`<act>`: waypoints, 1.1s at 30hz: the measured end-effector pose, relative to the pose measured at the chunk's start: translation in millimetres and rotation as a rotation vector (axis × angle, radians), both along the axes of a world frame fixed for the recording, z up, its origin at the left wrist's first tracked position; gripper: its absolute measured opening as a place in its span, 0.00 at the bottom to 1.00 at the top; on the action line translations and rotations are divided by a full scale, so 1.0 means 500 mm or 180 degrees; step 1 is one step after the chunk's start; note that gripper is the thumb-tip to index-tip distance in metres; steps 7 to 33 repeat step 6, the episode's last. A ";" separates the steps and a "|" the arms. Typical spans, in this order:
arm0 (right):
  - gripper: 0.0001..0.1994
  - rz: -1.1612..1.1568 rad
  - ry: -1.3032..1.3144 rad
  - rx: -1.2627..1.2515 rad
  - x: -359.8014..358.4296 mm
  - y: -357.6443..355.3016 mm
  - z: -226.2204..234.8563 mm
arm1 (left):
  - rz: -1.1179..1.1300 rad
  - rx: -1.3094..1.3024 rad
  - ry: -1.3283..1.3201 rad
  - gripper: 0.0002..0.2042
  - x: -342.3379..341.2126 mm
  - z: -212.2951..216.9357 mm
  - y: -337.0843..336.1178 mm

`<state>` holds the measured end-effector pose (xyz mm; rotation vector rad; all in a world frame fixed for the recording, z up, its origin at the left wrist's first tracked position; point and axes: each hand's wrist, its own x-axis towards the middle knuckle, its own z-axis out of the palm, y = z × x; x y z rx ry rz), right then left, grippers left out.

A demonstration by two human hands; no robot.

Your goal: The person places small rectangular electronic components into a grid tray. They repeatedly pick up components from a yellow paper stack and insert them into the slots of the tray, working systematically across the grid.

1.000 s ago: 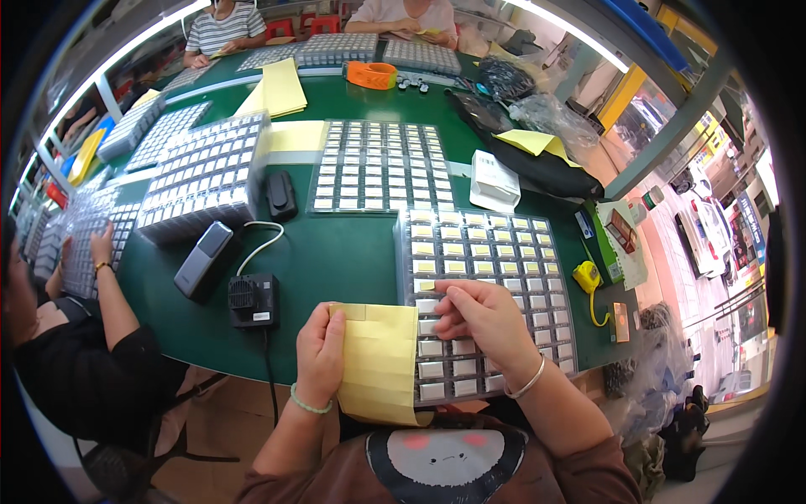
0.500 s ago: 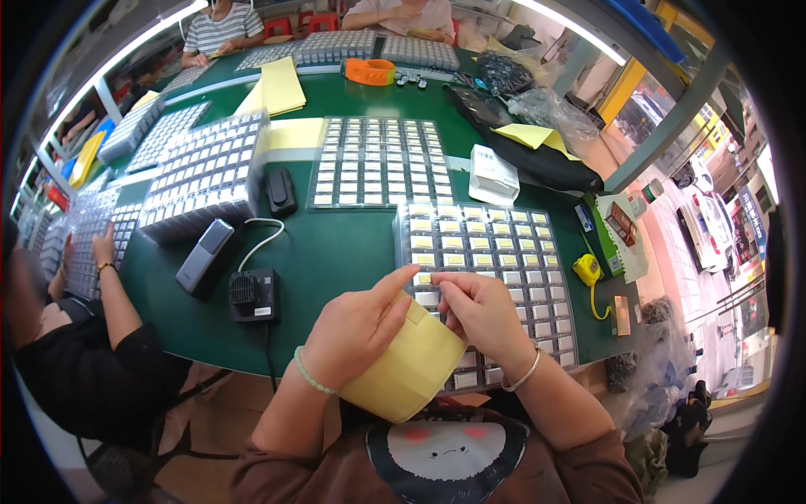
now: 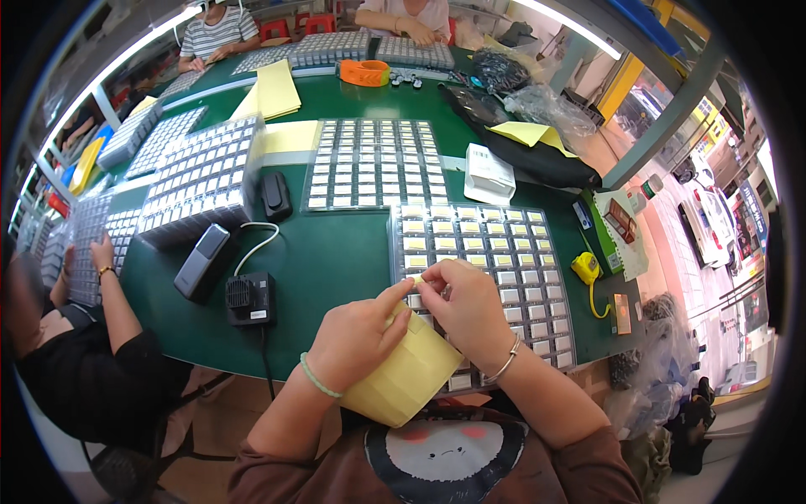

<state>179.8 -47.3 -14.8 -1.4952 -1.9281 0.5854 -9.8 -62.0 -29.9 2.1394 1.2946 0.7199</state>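
My left hand (image 3: 348, 340) is closed around a sheet of yellow label paper (image 3: 407, 374), which hangs tilted below its fingers. The thumb lies against the sheet and the index finger points forward. At that fingertip, my right hand (image 3: 464, 307) is closed in a pinch. A small yellow label (image 3: 416, 280) shows between the two hands' fingertips, partly covered. Both hands hover over the near-left part of a clear plastic tray (image 3: 396, 227) of small white blocks. Blocks in its far rows carry yellow labels; those nearer look plain white.
Another filled tray (image 3: 375, 164) lies beyond, left of a white box (image 3: 489, 175). A tall tray stack (image 3: 201, 176), a grey power bank (image 3: 201, 260) and a black fan-like device (image 3: 250, 298) sit at left. A yellow tape measure (image 3: 586, 268) lies at right. A co-worker's arm (image 3: 117, 290) handles trays.
My right hand has moved left and slightly up, its pinched fingers now by the left index fingertip. The left hand and yellow sheet have barely moved.
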 end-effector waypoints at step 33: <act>0.06 0.0190 -0.0707 0.1348 0.001 0.000 -0.027 | -0.0013 -0.0158 -0.0117 0.21 0.004 -0.002 0.001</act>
